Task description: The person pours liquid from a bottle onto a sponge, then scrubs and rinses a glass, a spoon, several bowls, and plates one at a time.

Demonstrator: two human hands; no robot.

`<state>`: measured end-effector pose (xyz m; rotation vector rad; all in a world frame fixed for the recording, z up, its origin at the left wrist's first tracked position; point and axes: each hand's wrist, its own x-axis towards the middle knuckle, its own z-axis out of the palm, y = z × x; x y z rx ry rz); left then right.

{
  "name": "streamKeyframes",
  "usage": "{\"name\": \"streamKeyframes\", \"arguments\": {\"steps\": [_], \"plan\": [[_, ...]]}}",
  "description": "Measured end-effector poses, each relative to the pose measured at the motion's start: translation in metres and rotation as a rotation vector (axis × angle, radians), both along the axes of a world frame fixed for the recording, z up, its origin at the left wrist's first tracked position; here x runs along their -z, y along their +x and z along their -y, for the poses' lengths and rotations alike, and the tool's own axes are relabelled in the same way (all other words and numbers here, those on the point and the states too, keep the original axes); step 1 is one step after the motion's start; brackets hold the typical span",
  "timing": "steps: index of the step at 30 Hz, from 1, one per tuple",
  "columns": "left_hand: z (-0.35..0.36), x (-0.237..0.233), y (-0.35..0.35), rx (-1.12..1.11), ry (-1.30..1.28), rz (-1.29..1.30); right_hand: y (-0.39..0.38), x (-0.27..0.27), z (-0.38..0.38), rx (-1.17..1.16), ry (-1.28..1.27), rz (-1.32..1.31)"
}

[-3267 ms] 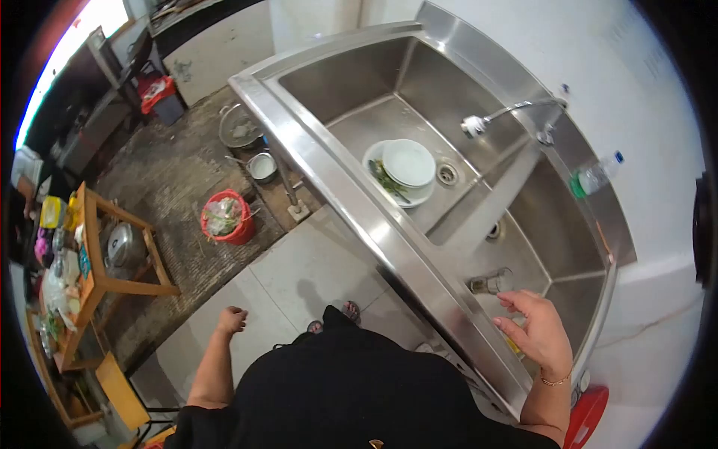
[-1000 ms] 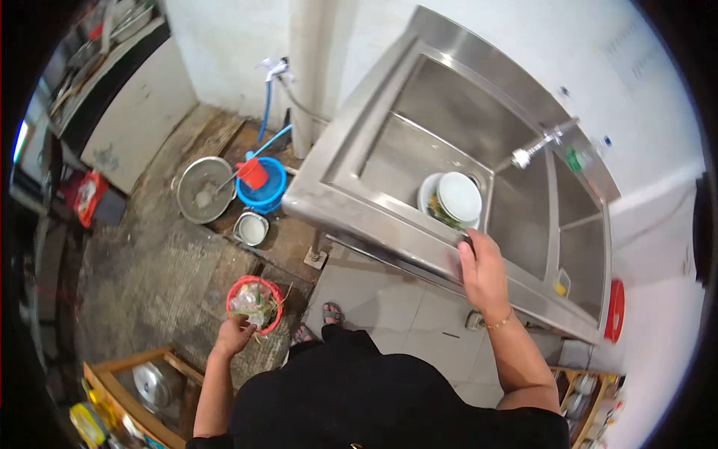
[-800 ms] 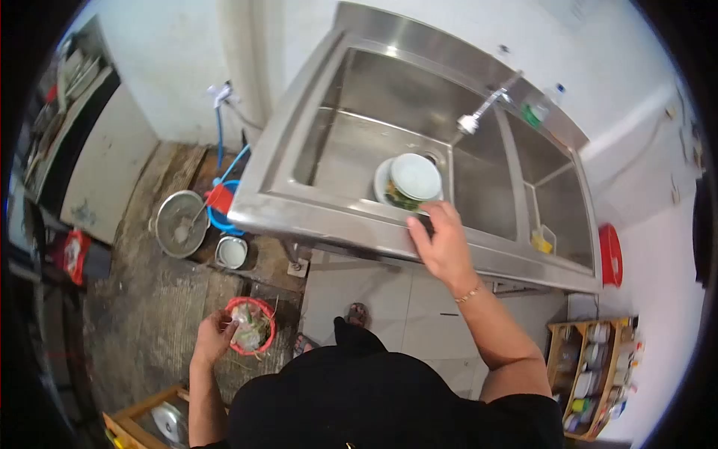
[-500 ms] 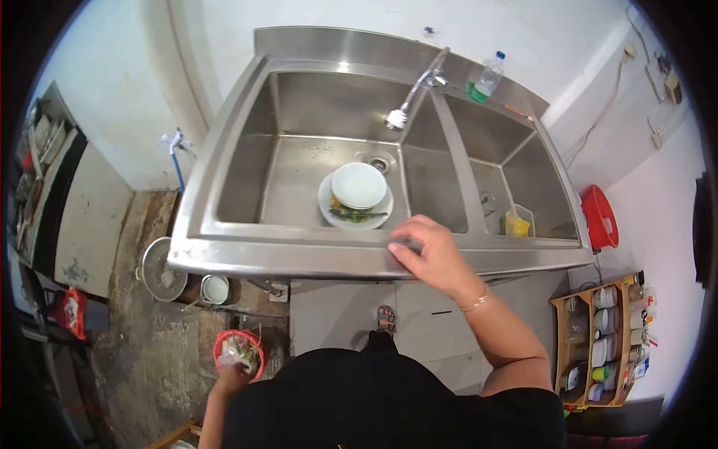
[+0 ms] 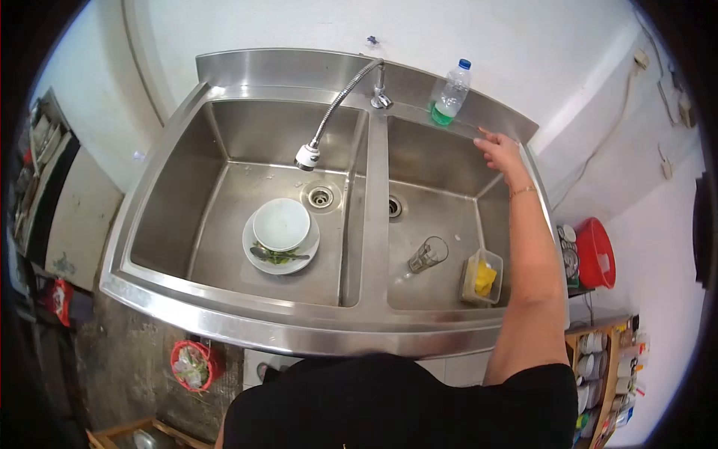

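Right hand (image 5: 499, 150) is over the far right corner of the sink (image 5: 224, 322), arm stretched across the right side of the right basin (image 5: 426, 161). Fingers loosely bent, tips at a small orange-brown strip (image 5: 482, 130) by the far ledge. Can't tell if they grip it, touch it or sit just short of it. Bracelet (image 5: 522, 192) on that wrist. Left hand is out of frame, can't tell its state.

Bottle (image 5: 452, 93): on the far ledge, just left of the right hand and apart from it. Blue cap, clear body, green low down. Faucet (image 5: 345, 93) is left of the bottle, its flexible neck bent over the left basin (image 5: 213, 262), white-and-metal nozzle (image 5: 307, 155) pointing down.

Right basin: drain (image 5: 394, 207) at left, glass (image 5: 430, 254) mid-floor (upright or lying, can't tell), clear tub (image 5: 470, 278) at the near right with a yellow item (image 5: 485, 278) inside.

Left basin: plate (image 5: 310, 251) near and left of the drain hole (image 5: 321, 197). White bowl (image 5: 282, 224) sits on the plate's far part, greens (image 5: 277, 258) on its near part.

Outside: red bucket (image 5: 213, 363) on the floor at near left, red basin (image 5: 594, 251) right of the sink, wooden shelf (image 5: 612, 359) at near right.
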<state>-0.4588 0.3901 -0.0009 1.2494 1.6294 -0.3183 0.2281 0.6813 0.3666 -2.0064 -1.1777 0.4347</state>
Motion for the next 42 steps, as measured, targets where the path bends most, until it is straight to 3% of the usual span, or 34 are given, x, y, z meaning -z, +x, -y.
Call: {"name": "streamKeyframes", "arguments": {"steps": [5, 7, 11, 15, 17, 23, 27, 30, 32, 33, 35, 39, 41, 42], "plan": [[0.035, -0.013, 0.023, -0.108, -0.003, -0.019, 0.01, 0.008, -0.072, 0.063, 0.024, 0.027], [0.051, -0.016, 0.026, -0.155, -0.016, -0.039, 0.021, 0.017, -0.1, 0.092, 0.178, 0.183], [0.089, -0.024, 0.026, -0.278, -0.051, -0.09, 0.037, 0.03, -0.144, 0.172, 0.223, 0.25], [0.136, -0.034, 0.028, -0.39, -0.098, -0.138, 0.064, 0.052, -0.189, -0.02, 0.321, 0.017], [0.155, -0.035, 0.03, -0.426, -0.118, -0.152, 0.049, 0.059, -0.189, 0.169, 0.384, 0.119], [0.179, -0.032, 0.041, -0.505, -0.099, -0.16, 0.093, 0.085, -0.238, 0.193, 0.317, 0.297], [0.163, -0.02, 0.047, -0.52, -0.031, -0.128, 0.073, 0.076, -0.214, 0.266, 0.319, 0.201], [0.15, -0.007, 0.053, -0.497, -0.002, -0.102, 0.063, 0.067, -0.189, 0.219, 0.473, 0.038], [0.142, 0.001, 0.055, -0.467, 0.003, -0.089, 0.056, 0.051, -0.16, -0.035, 0.645, -0.711], [0.136, 0.006, 0.055, -0.453, -0.003, -0.081, 0.052, 0.039, -0.141, -0.013, 0.657, -0.696], [0.128, 0.017, 0.051, -0.408, -0.008, -0.07, 0.049, 0.016, -0.096, -0.17, 0.735, -1.003], [0.103, 0.035, 0.033, -0.295, -0.001, -0.044, 0.06, -0.008, -0.027, -0.298, 0.626, -0.964], [0.09, 0.046, 0.022, -0.231, 0.01, -0.029, 0.05, -0.025, 0.013, -0.322, 0.573, -0.677], [0.083, 0.05, 0.015, -0.194, 0.016, -0.023, 0.055, -0.029, 0.027, -0.349, 0.598, -0.673]]}}
